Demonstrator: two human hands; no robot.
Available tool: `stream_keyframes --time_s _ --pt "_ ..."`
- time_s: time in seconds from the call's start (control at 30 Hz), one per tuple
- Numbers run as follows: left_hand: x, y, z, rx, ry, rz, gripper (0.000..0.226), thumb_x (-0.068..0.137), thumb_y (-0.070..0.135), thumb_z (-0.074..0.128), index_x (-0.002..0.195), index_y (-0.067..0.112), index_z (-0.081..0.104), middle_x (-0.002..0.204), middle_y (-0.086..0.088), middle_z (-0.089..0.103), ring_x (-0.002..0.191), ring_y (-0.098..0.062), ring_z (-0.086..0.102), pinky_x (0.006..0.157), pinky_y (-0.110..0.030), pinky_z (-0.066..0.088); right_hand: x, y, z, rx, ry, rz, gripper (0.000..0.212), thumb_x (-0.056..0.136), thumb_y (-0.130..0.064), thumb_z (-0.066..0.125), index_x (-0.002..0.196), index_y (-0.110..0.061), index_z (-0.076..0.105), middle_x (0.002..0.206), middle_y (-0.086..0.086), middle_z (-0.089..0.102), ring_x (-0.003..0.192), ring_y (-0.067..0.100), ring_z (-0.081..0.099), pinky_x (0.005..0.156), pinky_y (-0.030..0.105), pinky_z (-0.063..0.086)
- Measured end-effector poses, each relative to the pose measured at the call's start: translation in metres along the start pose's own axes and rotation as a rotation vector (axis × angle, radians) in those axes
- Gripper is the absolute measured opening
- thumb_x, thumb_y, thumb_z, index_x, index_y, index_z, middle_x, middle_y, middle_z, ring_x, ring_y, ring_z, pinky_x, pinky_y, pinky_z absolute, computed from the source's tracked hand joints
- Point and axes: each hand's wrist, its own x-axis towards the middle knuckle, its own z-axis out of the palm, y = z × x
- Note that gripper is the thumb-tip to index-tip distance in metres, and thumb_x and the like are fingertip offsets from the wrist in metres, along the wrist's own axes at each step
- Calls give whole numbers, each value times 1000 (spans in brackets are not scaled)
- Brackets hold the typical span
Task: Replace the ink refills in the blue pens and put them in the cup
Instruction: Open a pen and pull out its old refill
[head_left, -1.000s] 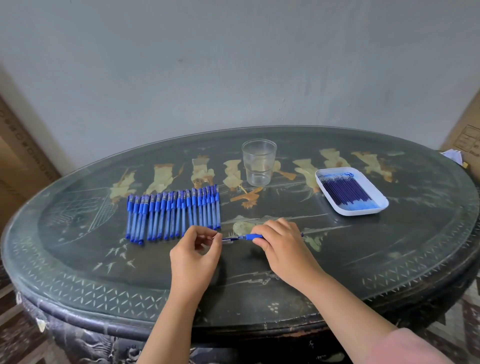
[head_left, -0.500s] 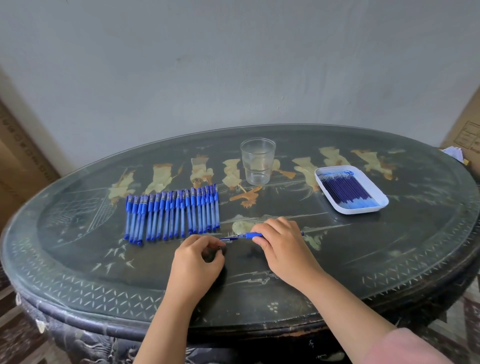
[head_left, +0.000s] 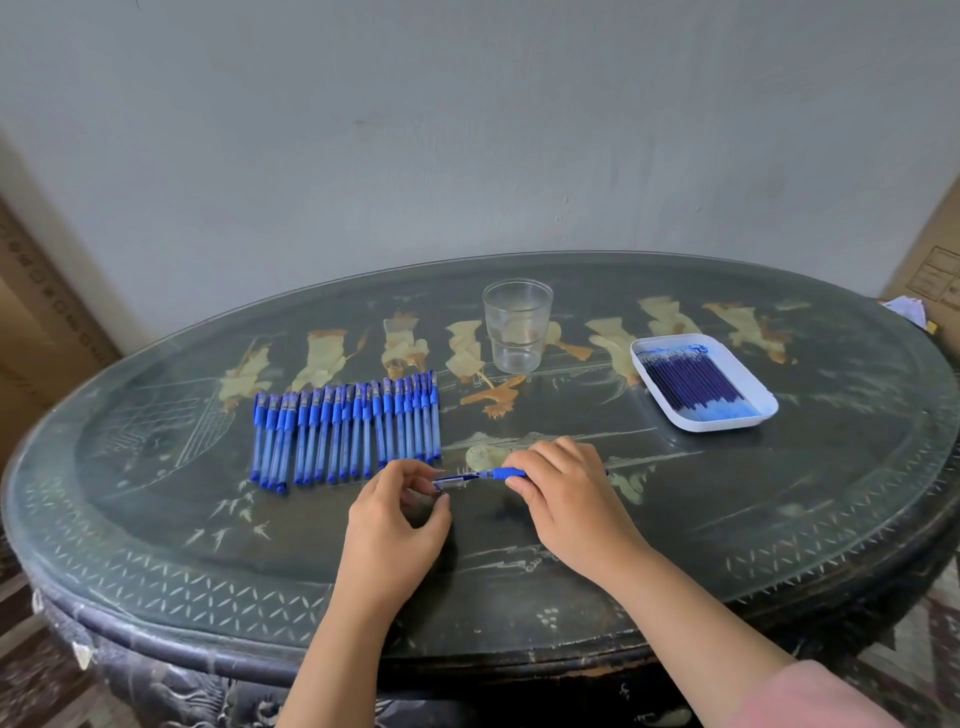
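The right hand (head_left: 566, 499) grips a pen (head_left: 493, 474) by its blue sleeve, fingers curled over it, holding it level just above the table (head_left: 156, 545). The left hand (head_left: 395, 525) pinches the pen's clear front end between thumb and fingertips. From the pen, the cup (head_left: 517, 327) stands upright at 12 o'clock, the row of pens (head_left: 345, 431) lies at 10 o'clock, and the tray (head_left: 727, 423) of refills (head_left: 691, 382) sits at 2 o'clock.

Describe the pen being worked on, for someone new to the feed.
On the dark oval table, look just nearer than the row of blue pens. One pen is held crosswise between the left hand and right hand, the only one out of the row.
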Motion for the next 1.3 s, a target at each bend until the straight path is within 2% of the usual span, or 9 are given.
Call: stream_keyframes --time_s 0.27,0.4,0.5,0.57,0.67,0.9,1.03,1.17,1.3 --pt "-4 13 6 24 101 272 34 75 15 82 103 22 65 95 16 62 90 -3 60 81 -12 46 10 -8 -16 112 241 126 22 94 -35 55 103 -22 70 86 -14 68 79 14 57 77 31 43" --pt "-10 34 23 -232 -20 135 37 74 16 84 106 21 66 94 11 70 89 -4 68 78 -13 52 20 -29 -33 401 249 243 15 89 -28 67 100 -19 72 83 -16 65 75 6 57 71 14 44" --pt "-14 46 32 -441 -51 -40 29 77 4 79 98 19 66 90 11 73 82 -5 71 73 -16 54 22 -41 -41 611 144 392 11 85 -19 74 96 -20 73 85 -10 69 77 8 63 66 20 52" --pt "-13 46 34 -459 -47 -80 23 78 3 77 91 18 67 85 10 73 79 -5 71 72 -16 53 22 -45 -46 672 86 451 10 84 -19 74 94 -22 73 85 -8 71 77 8 65 69 24 55" --pt "-11 42 34 -472 -55 -92 20 77 5 79 89 17 68 84 7 73 79 -9 71 73 -18 55 27 -46 -55 771 35 478 10 85 -22 73 93 -27 71 85 -6 72 77 3 67 68 16 53" --pt "-11 41 36 -478 -50 -106 20 76 10 82 88 19 69 82 7 72 76 -9 70 72 -23 57 51 -43 -68 733 47 499 5 87 -22 72 89 -20 76 81 -10 72 77 0 64 69 11 48" --pt "-11 40 34 -488 -65 -105 20 76 10 81 88 20 70 82 7 72 76 -10 70 71 -24 58 61 -46 -79 840 44 531 5 92 -29 65 91 -27 69 83 -10 72 72 -2 63 63 15 46" --pt "-12 41 34 -480 -78 -74 20 75 8 81 87 21 70 82 9 72 76 -8 70 65 -16 54 77 -51 -96 894 111 441 9 101 -29 50 93 -32 53 79 1 72 47 15 58 44 23 45" --pt "-12 42 35 -481 -79 -77 22 75 7 81 87 22 71 82 9 72 75 -7 70 62 -17 54 92 -49 -115 979 214 402 12 102 -23 48 93 -30 52 77 8 69 47 19 55 48 29 50"
